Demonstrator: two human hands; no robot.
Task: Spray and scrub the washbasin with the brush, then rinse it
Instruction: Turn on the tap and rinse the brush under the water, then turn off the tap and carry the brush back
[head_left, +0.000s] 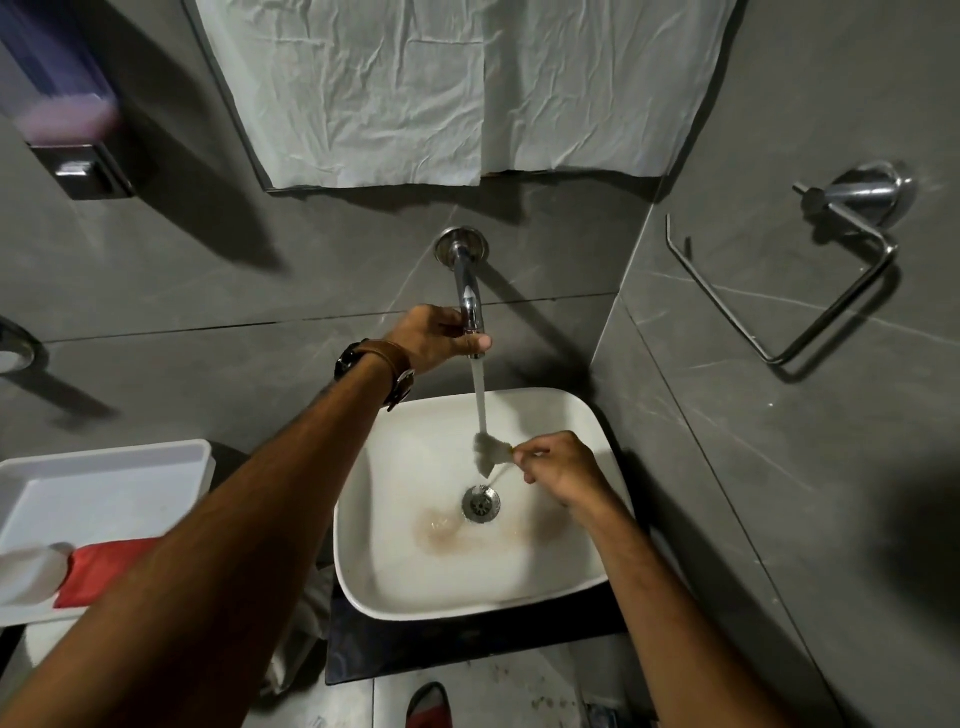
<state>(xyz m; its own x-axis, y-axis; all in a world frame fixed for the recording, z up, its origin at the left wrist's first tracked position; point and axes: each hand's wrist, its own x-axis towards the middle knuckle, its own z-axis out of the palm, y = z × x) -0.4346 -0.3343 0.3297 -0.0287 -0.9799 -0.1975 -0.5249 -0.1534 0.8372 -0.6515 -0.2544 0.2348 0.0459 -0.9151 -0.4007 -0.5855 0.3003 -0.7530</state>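
Observation:
A white washbasin (561, 582) sits on a dark counter, with a metal drain (481, 503) and a brownish stain left of it. My left hand (434, 338) grips the end of the wall-mounted tap (466, 283), and water streams down from it. My right hand (558, 465) holds a small brush (491, 452) inside the basin, its bristle head directly under the water stream, above the drain.
A white tray (104, 493) at the left holds a red cloth (104, 569) and a white object. A soap dispenser (67, 104) hangs top left, a metal towel holder (810, 291) on the right wall, and paper (441, 88) covers the mirror.

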